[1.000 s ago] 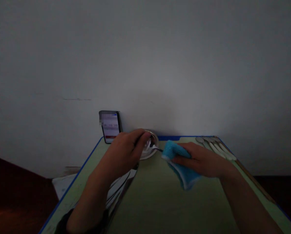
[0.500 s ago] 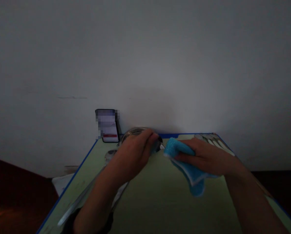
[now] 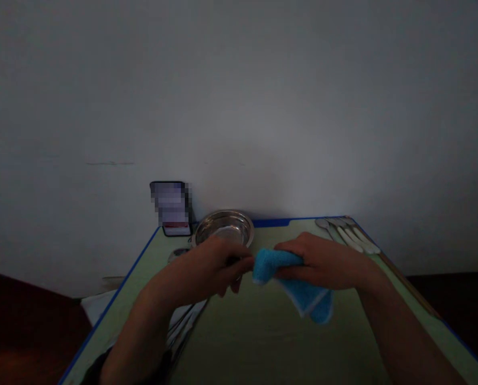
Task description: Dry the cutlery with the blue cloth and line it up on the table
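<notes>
My right hand (image 3: 321, 262) is closed around a folded blue cloth (image 3: 303, 294), whose lower corners hang over the table. My left hand (image 3: 218, 264) has its fingers pinched together right beside the cloth's left end. What it grips is mostly hidden behind the fingers and too dark to make out. Just behind that hand stands a shiny metal bowl (image 3: 239, 223), its front partly covered by the hand.
A phone (image 3: 172, 208) leans against the wall at the back left of the green table (image 3: 279, 342). Several spoons and forks with pale handles (image 3: 349, 235) lie at the back right. More long utensils (image 3: 183, 323) lie under my left forearm. A small metal item (image 3: 177, 253) sits by the bowl.
My left hand has come down and toward me from in front of the bowl, uncovering it. The cloth in my right hand has shifted left, so both hands now meet.
</notes>
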The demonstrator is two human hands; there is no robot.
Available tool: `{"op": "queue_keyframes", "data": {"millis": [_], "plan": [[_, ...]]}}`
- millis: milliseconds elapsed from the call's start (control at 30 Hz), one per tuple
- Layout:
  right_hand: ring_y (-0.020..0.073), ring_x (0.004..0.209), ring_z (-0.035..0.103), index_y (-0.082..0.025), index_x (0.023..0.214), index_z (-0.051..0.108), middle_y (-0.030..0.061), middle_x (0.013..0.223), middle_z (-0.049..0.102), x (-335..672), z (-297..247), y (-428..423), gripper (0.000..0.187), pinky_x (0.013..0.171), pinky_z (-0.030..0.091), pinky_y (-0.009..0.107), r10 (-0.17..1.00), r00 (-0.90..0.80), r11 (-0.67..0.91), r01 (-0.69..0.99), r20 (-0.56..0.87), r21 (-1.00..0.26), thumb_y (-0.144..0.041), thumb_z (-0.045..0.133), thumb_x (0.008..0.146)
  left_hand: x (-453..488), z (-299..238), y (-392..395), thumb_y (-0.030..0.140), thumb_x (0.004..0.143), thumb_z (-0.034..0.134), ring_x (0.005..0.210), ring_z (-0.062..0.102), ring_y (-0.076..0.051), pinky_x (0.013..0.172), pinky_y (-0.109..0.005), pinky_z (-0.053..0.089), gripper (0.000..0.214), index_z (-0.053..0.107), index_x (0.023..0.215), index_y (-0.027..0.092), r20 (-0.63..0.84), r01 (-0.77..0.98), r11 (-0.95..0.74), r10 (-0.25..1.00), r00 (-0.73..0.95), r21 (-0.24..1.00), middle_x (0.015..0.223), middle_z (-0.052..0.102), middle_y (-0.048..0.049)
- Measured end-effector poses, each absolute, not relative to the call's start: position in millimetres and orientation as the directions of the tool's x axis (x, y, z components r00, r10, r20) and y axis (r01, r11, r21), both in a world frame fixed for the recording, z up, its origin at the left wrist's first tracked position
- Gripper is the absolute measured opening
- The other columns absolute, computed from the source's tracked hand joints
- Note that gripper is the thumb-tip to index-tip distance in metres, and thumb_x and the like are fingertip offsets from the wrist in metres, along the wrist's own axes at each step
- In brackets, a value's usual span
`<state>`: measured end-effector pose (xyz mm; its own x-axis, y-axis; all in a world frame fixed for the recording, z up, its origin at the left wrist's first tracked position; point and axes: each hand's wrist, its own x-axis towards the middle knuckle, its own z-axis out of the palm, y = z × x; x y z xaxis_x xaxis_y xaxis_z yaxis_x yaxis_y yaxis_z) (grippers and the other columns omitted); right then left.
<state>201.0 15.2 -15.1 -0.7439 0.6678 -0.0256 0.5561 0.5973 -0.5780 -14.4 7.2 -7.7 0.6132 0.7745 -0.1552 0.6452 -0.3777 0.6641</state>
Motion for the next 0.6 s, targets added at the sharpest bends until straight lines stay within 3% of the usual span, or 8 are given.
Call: {"op": "queue_keyframes", "data": {"millis": [133,367,500,600], "plan": [[0.0114,0.062,0.053,-0.020,0.082,0.063,-0.0009,0.071,0.061,205.3,-13.1,15.5,0.024,0.058,0.037,0.024,0.667,-0.745,0.585,0.542,-0.023,-0.603,-0.039,0.049,0.083,-17.9,-4.0,6.4,0.034,0.087,0.041,0.053,0.059,-0.009,0.050,-0.017,0.043,0.030,0.060,0.072,0.017,-0.203,0.602,-0.358,0.717,0.667,0.714,0.060,0.062,0.0014],[0.0154,0.067,0.057,-0.024,0.081,0.064,0.0002,0.076,0.064,237.6,-5.4,18.3,0.018,0.059,0.042,0.026,0.796,-0.605,0.462,0.611,-0.004,-0.643,-0.038,0.054,0.079,-45.4,-2.8,7.9,0.031,0.088,0.042,0.063,0.061,-0.010,0.057,-0.017,0.045,0.027,0.065,0.080,0.018,-0.159,0.579,-0.380,0.722,0.673,0.721,0.071,0.067,0.0004],[0.0149,0.062,0.057,-0.022,0.082,0.062,-0.0001,0.073,0.063,244.4,-5.3,18.0,0.018,0.055,0.044,0.025,0.832,-0.553,0.362,0.607,-0.049,-0.708,-0.038,0.053,0.080,-46.7,-3.4,8.5,0.032,0.088,0.041,0.064,0.061,-0.010,0.060,-0.019,0.045,0.028,0.063,0.078,0.018,-0.148,0.607,-0.410,0.735,0.662,0.680,0.072,0.067,0.0002],[0.0133,0.056,0.055,-0.021,0.079,0.061,-0.0006,0.066,0.060,239.8,-7.1,17.6,0.020,0.050,0.042,0.024,0.841,-0.542,0.376,0.576,0.006,-0.726,-0.039,0.052,0.080,-38.8,-5.3,5.8,0.030,0.088,0.040,0.063,0.060,-0.011,0.060,-0.020,0.044,0.025,0.062,0.081,0.019,-0.127,0.644,-0.439,0.758,0.640,0.627,0.070,0.065,0.0009]]}}
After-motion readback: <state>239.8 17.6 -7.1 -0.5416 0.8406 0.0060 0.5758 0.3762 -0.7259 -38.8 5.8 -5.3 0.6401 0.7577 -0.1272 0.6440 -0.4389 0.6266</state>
